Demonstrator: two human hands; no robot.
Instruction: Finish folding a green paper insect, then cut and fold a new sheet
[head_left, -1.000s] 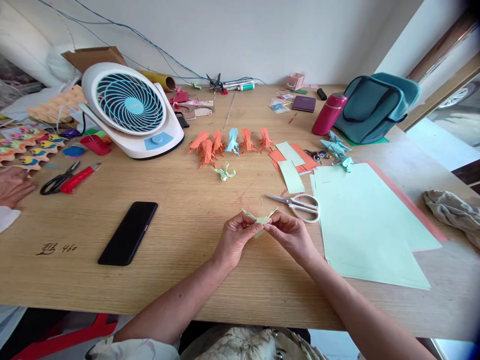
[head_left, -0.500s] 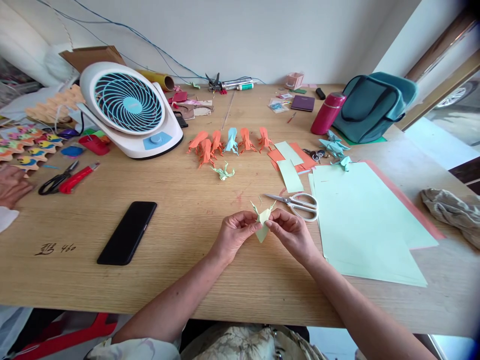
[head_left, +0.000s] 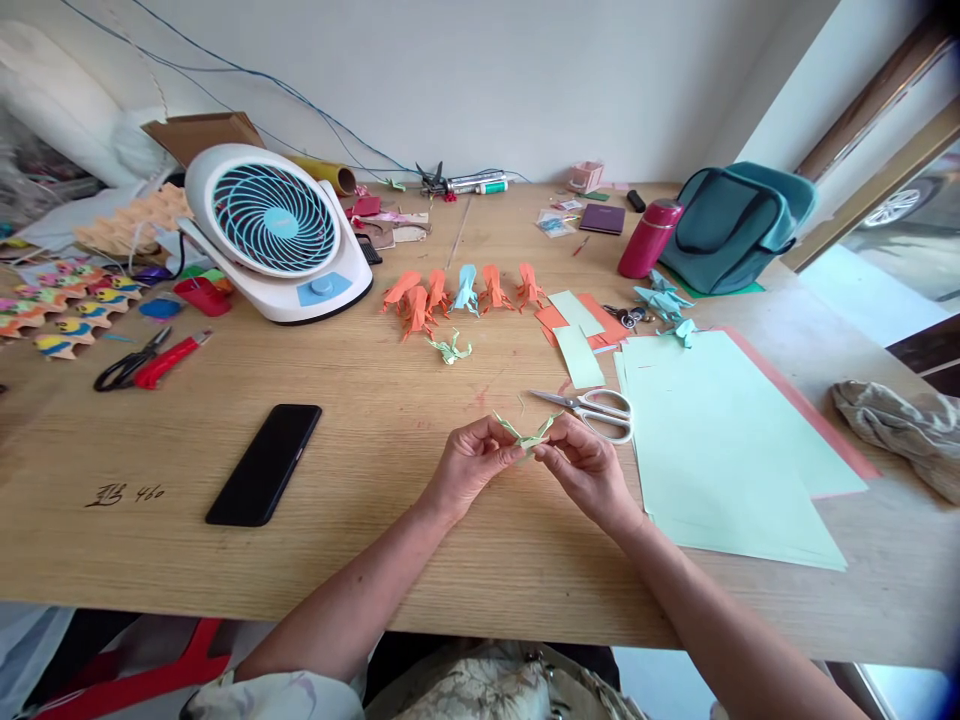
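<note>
Between my two hands is a small pale green folded paper figure (head_left: 531,440), with thin points sticking up at both sides. My left hand (head_left: 475,462) pinches its left side between thumb and fingers. The right side is pinched the same way by my right hand (head_left: 583,466). Just beyond my right fingers lie white-handled scissors (head_left: 604,414), blades pointing left. Farther off, a green folded paper piece (head_left: 450,348) rests in front of several orange folded paper figures (head_left: 493,288) and a light blue one (head_left: 466,290).
Large pale green sheets (head_left: 720,450) cover the right side, below small green strips (head_left: 579,356). A black phone (head_left: 264,464) lies at left, near a red-handled cutter (head_left: 172,360) and black scissors (head_left: 133,362). A fan (head_left: 277,235), a pink bottle (head_left: 651,238) and a teal bag (head_left: 739,228) stand farther back.
The paper figure has tipped, so its broad face and lower point no longer show. My hands stay pinched on it. The other person's hand at the far left has gone from view.
</note>
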